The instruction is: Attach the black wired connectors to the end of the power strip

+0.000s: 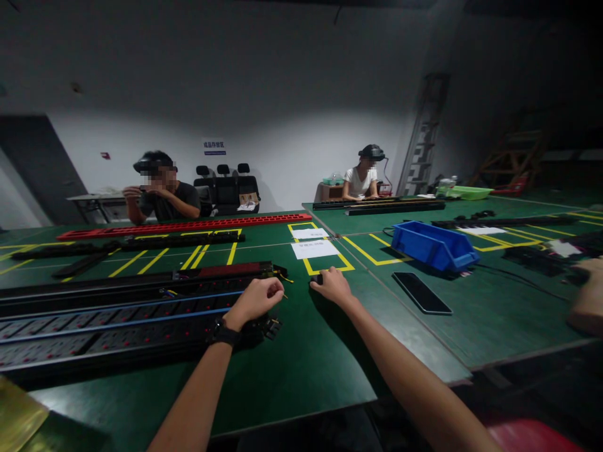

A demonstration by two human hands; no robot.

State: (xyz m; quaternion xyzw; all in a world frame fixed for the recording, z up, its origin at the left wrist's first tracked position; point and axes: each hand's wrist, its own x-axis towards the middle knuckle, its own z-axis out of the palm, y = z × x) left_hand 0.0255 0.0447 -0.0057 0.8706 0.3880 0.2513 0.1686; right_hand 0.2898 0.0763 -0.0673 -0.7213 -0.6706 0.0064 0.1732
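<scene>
My left hand (259,297), with a dark band on its wrist, is closed in a pinch over the right end of the long black power strips (141,333). A small yellowish tip shows at its fingertips; whatever they grip is too small to name. Just beyond lies a thin wire with a yellow end (288,280), coming from a strip behind. My right hand (332,286) rests low on the green table, thumb and fingers closed around a small black piece (319,279), mostly hidden. The strips carry red dots and blue edge lines.
A blue bin (431,246) and a phone (421,292) lie to the right. White papers (315,249) sit ahead within yellow tape. A long red rail (188,226) crosses behind. Two people sit across the table; another person's arm (588,298) shows at far right.
</scene>
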